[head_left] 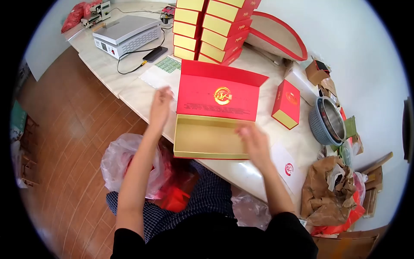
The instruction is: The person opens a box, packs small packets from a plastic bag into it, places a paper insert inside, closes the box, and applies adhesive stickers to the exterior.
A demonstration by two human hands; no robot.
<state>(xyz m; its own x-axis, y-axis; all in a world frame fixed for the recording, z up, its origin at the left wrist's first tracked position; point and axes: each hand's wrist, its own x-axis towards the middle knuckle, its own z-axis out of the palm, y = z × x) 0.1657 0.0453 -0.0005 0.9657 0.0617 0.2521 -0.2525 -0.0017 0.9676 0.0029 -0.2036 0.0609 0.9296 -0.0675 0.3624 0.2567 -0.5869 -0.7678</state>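
Note:
An open red box (211, 134) with a gold-coloured, bare interior lies on the marble-patterned table (233, 172) in front of me. Its red lid (219, 93), with a gold round emblem and small dark text, stands raised at the back. My left hand (161, 107) is above the table edge, left of the lid, its fingers curled together; whether it holds something small is hidden. Over the right end of the box is my right hand (254, 143), blurred, with its fingertips hard to make out. Near the left hand lies a sheet of green stickers (168, 64).
Stacked red and yellow boxes (224, 32) stand at the back. A scale (127, 34) and a phone (155, 54) are at the back left. Rightward are a small red box (286, 103), a blue basket (319, 123), a white card (286, 166) and crumpled brown paper (325, 190). Plastic bags (125, 157) hang below.

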